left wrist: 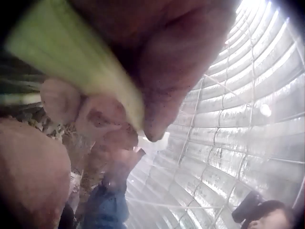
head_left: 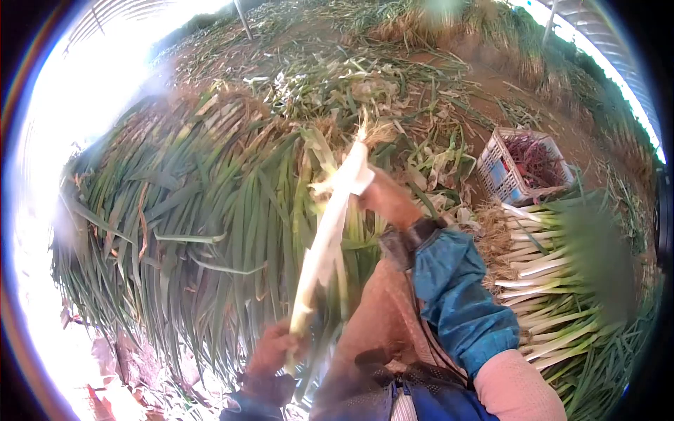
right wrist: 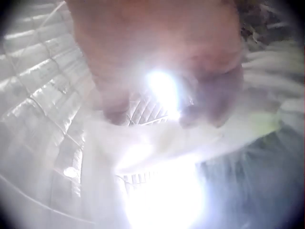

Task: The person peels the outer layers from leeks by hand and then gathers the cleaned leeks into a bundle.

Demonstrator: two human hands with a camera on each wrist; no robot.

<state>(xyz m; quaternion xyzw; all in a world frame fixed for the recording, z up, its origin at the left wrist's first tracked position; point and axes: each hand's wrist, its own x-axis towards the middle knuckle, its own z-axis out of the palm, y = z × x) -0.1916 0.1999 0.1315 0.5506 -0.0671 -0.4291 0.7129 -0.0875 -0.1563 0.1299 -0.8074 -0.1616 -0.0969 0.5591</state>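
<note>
A long white leek stalk point(head_left: 326, 238) slants across the head view, its roots at the upper end and its greener end low. Around that lower part curl the fingers of my left hand point(head_left: 275, 349); the left wrist view shows the hand point(left wrist: 178, 62) gripping the pale green stalk point(left wrist: 81, 52). Near the root end, my right hand point(head_left: 387, 199) pinches a loose white outer layer point(head_left: 363, 179). In the right wrist view, the thumb and fingers of the right hand point(right wrist: 162, 52) meet the blurred white layer point(right wrist: 147, 143).
Untrimmed leeks point(head_left: 210, 203) form a large heap at left and centre. Cleaned leeks point(head_left: 544, 281) lie stacked at the right, below a white plastic crate point(head_left: 502, 168) holding reddish material. Peelings point(head_left: 372, 88) litter the ground beyond.
</note>
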